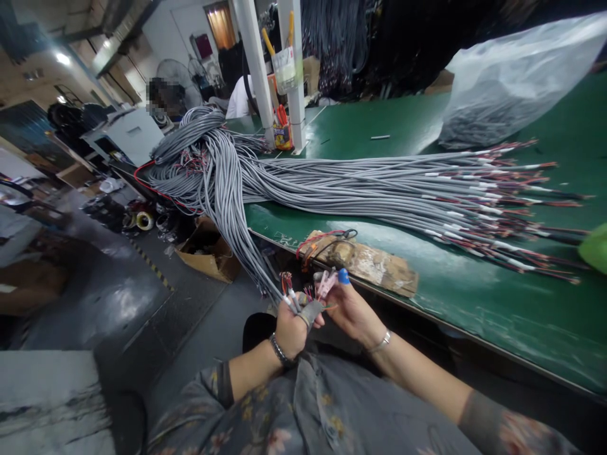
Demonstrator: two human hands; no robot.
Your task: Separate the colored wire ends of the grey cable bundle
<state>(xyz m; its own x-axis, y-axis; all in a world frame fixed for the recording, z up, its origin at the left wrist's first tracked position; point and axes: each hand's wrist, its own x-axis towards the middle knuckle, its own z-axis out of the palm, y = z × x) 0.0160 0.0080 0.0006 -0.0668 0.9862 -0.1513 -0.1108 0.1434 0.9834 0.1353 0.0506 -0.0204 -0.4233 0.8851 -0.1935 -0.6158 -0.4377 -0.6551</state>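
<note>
My left hand (294, 327) is closed around the ends of several grey cables (265, 279), just off the table's front edge. Their stripped red and dark wire tips (285, 282) stick up above my fist. Grey wrapping covers part of a finger on that hand. Close beside it, my right hand (355, 314) has its fingers drawn together at the thin coloured wires (329, 307). A blue cover (343, 276) sits on one fingertip. Next to it is a pale pink piece (326, 283); whether it is held or wrapped on a finger is unclear.
A large bundle of grey cables (341, 180) lies across the green table (474, 328), stripped ends to the right. A worn wooden block (374, 264) sits at the front edge. A plastic bag (516, 82) stands behind. An open cardboard box (208, 249) is on the floor.
</note>
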